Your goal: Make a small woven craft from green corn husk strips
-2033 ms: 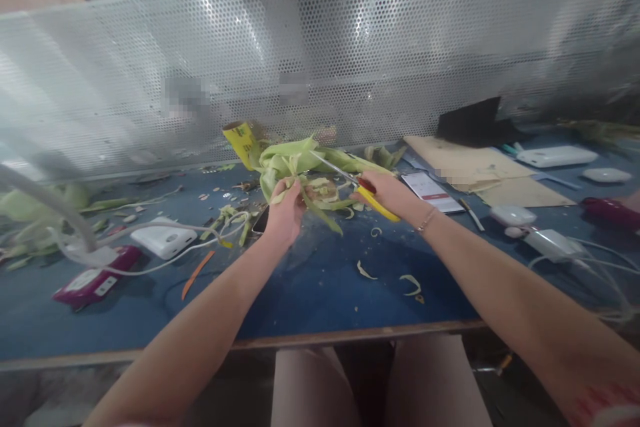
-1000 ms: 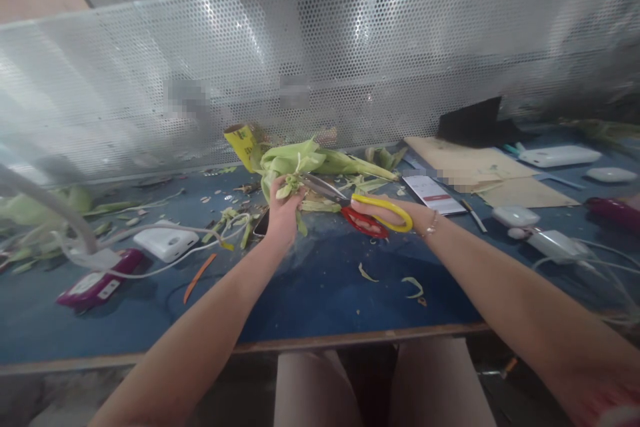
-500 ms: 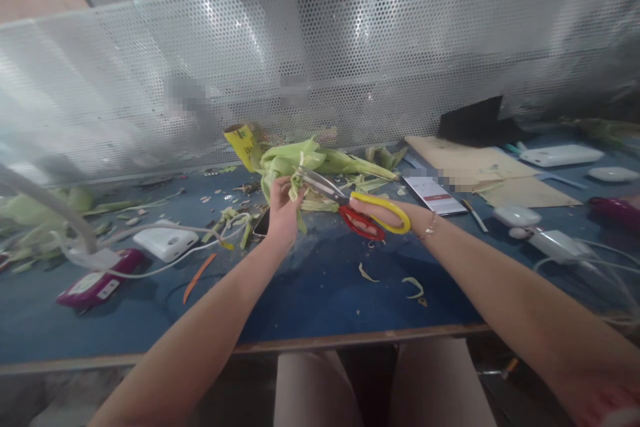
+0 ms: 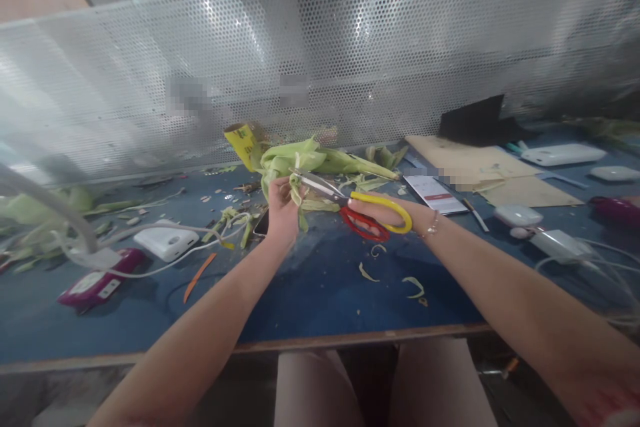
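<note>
My left hand (image 4: 283,213) pinches a small knotted bundle of pale green corn husk (image 4: 296,195), with a strip dangling below the fingers. In my right hand (image 4: 375,213) are scissors (image 4: 323,187) with one yellow and one red handle. Their blades point left and lie against the top of the husk bundle. Right behind the left hand is a heap of larger green husks (image 4: 295,155). Thin curled husk scraps (image 4: 368,273) lie on the blue tabletop (image 4: 320,307) below the scissors.
A yellow tape roll (image 4: 241,147) stands by the husks. A phone (image 4: 435,194) and brown paper sheets (image 4: 470,163) lie right. White power banks (image 4: 166,240), a purple device (image 4: 103,277) and cables spread left. A perforated metal panel (image 4: 330,47) closes the back.
The scissors' blades have shifted slightly left and down against the husk bundle, and the red handle has swung a little. A curled scrap now lies on the table under it.
</note>
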Tool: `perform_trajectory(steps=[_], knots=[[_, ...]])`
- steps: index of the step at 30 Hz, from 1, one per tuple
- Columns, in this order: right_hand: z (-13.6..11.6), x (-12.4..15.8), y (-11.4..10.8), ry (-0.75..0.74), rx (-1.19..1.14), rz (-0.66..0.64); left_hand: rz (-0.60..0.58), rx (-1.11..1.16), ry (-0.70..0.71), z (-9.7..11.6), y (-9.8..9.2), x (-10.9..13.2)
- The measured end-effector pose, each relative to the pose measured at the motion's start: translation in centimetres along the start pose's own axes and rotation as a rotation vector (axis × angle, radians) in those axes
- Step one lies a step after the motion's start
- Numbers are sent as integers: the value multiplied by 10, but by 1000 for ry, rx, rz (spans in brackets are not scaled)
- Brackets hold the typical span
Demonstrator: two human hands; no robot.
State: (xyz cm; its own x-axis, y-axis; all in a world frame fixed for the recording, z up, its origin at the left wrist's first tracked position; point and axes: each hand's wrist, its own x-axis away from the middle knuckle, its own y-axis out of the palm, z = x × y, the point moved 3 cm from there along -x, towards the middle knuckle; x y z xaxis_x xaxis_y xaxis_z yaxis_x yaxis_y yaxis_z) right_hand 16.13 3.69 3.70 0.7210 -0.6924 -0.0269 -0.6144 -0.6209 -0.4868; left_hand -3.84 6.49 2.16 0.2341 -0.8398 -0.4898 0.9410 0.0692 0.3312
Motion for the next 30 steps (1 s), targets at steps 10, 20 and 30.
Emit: perform_trajectory(steps=[10,20,30], knots=[[-9,-6,-17,-11,664,455,92,64,-137,5,2,-2],[-8,4,-30,78,1043,620,78,-488,-56,7,-13,-13],[-8,3,-31,154,1032,533,-96,-1243,238,35,-18,-29]])
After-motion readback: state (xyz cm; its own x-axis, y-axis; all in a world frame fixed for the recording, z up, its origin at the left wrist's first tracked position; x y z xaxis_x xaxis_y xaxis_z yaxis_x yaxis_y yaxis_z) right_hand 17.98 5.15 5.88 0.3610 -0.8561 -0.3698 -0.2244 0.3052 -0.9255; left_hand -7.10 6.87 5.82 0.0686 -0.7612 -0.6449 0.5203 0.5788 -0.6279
